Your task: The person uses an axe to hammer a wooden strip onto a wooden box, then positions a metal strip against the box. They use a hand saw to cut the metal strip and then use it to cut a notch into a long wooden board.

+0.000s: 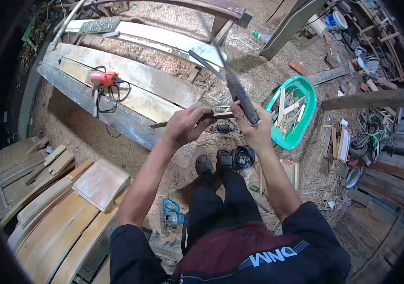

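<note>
My left hand (186, 124) is closed around a thin wooden strip (221, 115), whose end sticks out to the left past my fingers. My right hand (254, 124) grips the dark handle of a long blade-like tool (241, 94), tilted up and away from me. The strip's other end meets my right hand's fingers beside the handle. Both hands are in front of me, a short gap apart. The blade's far part is blurred.
A red power tool (103, 78) with a black cord lies on long planks (135, 120) at the left. Right of my hands sits a green basin (312, 102) of wood scraps. A blue power tool (172, 214) rests near my feet. Curved boards (59, 222) are stacked lower left.
</note>
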Tool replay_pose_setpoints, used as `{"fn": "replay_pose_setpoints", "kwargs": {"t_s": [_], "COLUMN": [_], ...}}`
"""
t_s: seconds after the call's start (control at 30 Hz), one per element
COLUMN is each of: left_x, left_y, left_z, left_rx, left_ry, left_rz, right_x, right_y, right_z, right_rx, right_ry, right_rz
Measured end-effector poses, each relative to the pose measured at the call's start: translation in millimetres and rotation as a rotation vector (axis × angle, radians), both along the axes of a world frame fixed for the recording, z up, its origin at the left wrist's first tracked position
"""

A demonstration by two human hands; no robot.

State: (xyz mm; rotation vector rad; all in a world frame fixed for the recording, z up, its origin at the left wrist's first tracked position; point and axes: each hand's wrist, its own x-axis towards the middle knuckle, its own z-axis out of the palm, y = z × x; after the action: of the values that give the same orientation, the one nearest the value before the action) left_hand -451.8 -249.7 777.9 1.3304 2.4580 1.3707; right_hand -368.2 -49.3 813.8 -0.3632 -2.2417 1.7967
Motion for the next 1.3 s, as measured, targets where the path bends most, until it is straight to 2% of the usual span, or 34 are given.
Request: {"fn": "replay_pose_setpoints", "kwargs": {"t_s": [0.03, 0.17, 0.2, 0.3, 0.33, 0.43, 0.47, 0.57, 0.6, 0.7, 0.73, 0.83, 0.9, 1.0, 1.1, 1.13, 1.23, 1.27, 1.3], "left_x": [6, 27, 35, 57, 65, 85, 87, 93, 92, 96, 100, 114, 122, 136, 158, 161, 178, 190, 203], "left_y": [-6, -24, -28, -42, -45, -52, -56, -56, -59, -54, -50, -33, -18, 7, 24, 28, 46, 55, 65], "left_z": [19, 97, 112, 147, 158, 193, 197, 224, 221, 225, 225, 228, 228, 221, 222, 208, 177, 177, 182], "left_rx": [0.019, 0.071, 0.077, 0.054, 0.053, 0.109, 0.119, 0.190, 0.191, 0.239, 0.269, 0.262, 0.274, 0.343, 0.316, 0.319, 0.269, 0.184, 0.174], "left_ry": [0.029, 0.114, 0.118, 0.093, 0.076, 0.083, 0.113, 0.301, 0.278, 0.343, 0.336, 0.409, 0.434, 0.263, -0.234, -0.260, -0.624, -0.683, -0.600], "left_rz": [-0.012, -0.041, -0.047, -0.063, -0.068, -0.155, -0.183, -0.244, -0.225, -0.108, -0.070, 0.015, 0.023, 0.014, -0.064, -0.095, -0.416, -0.406, -0.407], "right_x": [9, 46, 54, 82, 91, 112, 121, 140, 142, 149, 150, 155, 157, 162, 171, 178, 207, 216, 226], "right_y": [-3, -9, -12, -22, -23, -34, -39, -38, -43, -43, -41, -45, -47, -32, -3, 7, 35, 43, 49], "right_z": [21, 81, 92, 132, 150, 176, 194, 220, 222, 227, 218, 219, 222, 220, 219, 223, 227, 225, 221], "right_rx": [0.051, -0.012, -0.015, 0.017, 0.118, -0.215, -0.316, -0.318, -0.289, 0.025, 0.045, -0.113, -0.098, -0.151, -0.228, -0.228, -0.244, -0.209, -0.174], "right_ry": [0.014, -0.029, 0.047, 0.060, -0.017, 0.005, 0.023, -0.011, 0.054, 0.069, 0.109, 0.180, 0.161, 0.165, 0.230, 0.244, 0.287, 0.289, 0.288], "right_rz": [0.036, 0.123, 0.129, 0.109, 0.137, 0.192, 0.200, 0.202, 0.101, -0.097, -0.140, -0.158, -0.217, -0.329, -0.466, -0.517, -0.638, -0.683, -0.725]}}
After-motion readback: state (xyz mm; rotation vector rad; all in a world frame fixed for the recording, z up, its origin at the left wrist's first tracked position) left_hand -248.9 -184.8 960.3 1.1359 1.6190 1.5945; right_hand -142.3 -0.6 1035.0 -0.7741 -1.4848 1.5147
